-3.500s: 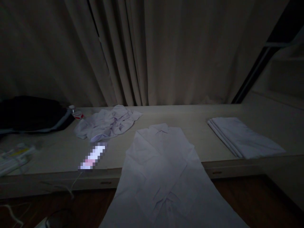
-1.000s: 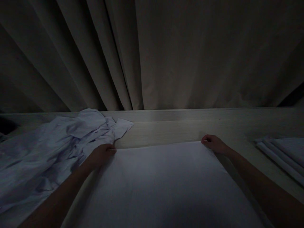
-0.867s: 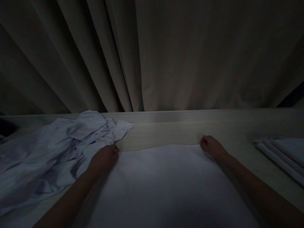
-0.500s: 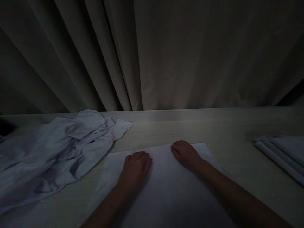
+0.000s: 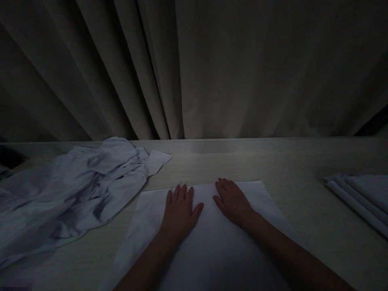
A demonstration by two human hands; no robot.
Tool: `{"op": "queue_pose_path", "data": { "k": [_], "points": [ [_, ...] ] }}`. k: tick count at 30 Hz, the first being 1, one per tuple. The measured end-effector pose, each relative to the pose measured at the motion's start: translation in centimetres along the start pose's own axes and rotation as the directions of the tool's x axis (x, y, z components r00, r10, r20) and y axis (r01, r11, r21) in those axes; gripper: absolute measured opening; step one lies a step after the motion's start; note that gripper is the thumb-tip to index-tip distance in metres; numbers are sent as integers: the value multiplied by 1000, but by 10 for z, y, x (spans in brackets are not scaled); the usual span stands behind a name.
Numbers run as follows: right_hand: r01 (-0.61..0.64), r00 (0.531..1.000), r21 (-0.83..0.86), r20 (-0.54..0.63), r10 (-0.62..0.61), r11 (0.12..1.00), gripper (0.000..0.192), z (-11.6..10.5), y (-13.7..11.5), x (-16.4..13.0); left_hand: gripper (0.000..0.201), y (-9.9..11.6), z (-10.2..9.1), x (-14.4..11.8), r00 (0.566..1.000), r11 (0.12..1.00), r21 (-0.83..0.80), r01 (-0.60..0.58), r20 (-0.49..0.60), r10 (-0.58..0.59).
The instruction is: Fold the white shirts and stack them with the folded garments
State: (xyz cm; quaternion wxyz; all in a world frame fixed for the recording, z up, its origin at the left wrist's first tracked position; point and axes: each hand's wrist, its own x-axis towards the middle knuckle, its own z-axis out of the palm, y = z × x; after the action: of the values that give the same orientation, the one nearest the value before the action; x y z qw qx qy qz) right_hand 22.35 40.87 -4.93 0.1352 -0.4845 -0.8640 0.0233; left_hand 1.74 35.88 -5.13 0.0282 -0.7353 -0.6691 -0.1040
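Observation:
A white cloth (image 5: 206, 234) lies spread flat in front of me, its far edge running straight across. My left hand (image 5: 181, 212) rests palm down on it near that edge, fingers spread and thumb out to the right. To the right, my right hand (image 5: 232, 200) also lies flat on the cloth, fingertips at the far edge and thumb a little apart. Neither hand grips anything. The cloth's near end runs out of view between my forearms.
A crumpled heap of white cloth (image 5: 118, 178) covers the left side of the pale table (image 5: 242, 157). Several folded white cloths (image 5: 360, 194) are stacked at the right edge. Grey-brown curtains (image 5: 212, 72) hang behind the table. A dark object (image 5: 10, 157) shows at far left.
My left hand has opened from curled fingers and flattened onto the cloth, slightly farther forward. The right hand's fingers have straightened too, shifting slightly left.

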Motion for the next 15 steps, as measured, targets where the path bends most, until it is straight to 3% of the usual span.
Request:
{"op": "queue_pose_path", "data": {
  "k": [10, 15],
  "points": [
    [-49, 999, 45, 21, 48, 998, 60, 22, 2, -5, 67, -4, 19, 0, 1000, 1000, 18, 24, -19, -24],
    [-68, 998, 85, 8, 68, 994, 64, -1, -10, -18, 65, 3, -10, -9, 999, 999, 40, 17, -32, -15]
  ]
}}
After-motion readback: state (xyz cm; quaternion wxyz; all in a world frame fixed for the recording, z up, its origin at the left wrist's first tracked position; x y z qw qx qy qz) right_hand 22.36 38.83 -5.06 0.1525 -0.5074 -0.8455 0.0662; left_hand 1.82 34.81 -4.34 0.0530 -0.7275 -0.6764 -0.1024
